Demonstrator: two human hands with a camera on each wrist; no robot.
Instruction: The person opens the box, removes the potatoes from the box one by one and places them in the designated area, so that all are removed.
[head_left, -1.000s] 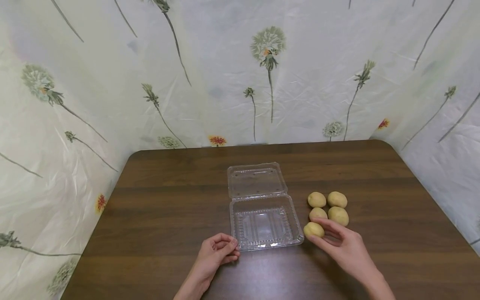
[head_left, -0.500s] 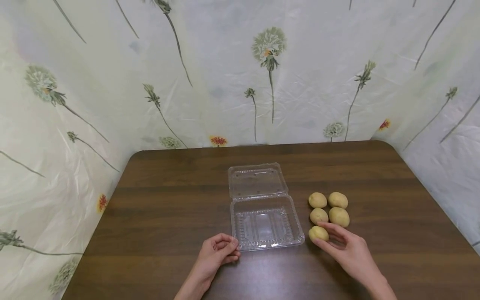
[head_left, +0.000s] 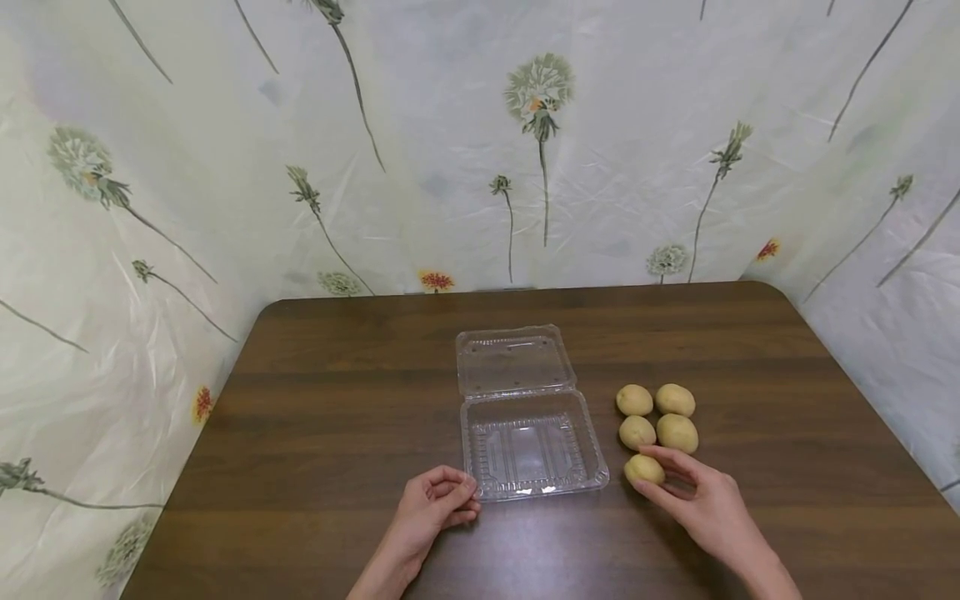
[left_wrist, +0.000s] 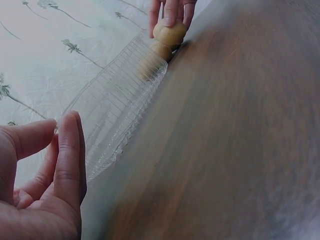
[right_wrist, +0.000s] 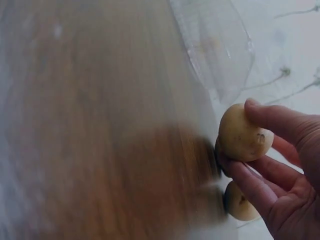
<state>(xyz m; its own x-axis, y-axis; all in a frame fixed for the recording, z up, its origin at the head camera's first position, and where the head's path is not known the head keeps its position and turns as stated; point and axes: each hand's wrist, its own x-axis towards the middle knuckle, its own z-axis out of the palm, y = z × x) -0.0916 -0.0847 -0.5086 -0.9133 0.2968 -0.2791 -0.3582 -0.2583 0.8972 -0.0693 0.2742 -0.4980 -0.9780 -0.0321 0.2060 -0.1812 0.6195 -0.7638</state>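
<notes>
Between thumb and fingers my right hand [head_left: 705,507] grips a potato [head_left: 644,471], just in front of several other potatoes [head_left: 677,433] grouped right of the container. The right wrist view shows this held potato [right_wrist: 242,134] pinched, with another one partly hidden behind it. My left hand [head_left: 437,506] pinches the near left corner of a clear plastic clamshell container [head_left: 534,450]. Its lid [head_left: 514,362] lies folded back, away from me, and nothing is inside the base. In the left wrist view, the thumb and index fingertip of the left hand [left_wrist: 47,170] meet at the container's rim [left_wrist: 80,97].
The dark wooden table [head_left: 337,400] carries all of this. A floral curtain [head_left: 420,150] stands behind the table and along both sides.
The potato in my right hand has moved to the right, away from the container's edge and nearer the front of the other potatoes. My left hand keeps its place on the corner.
</notes>
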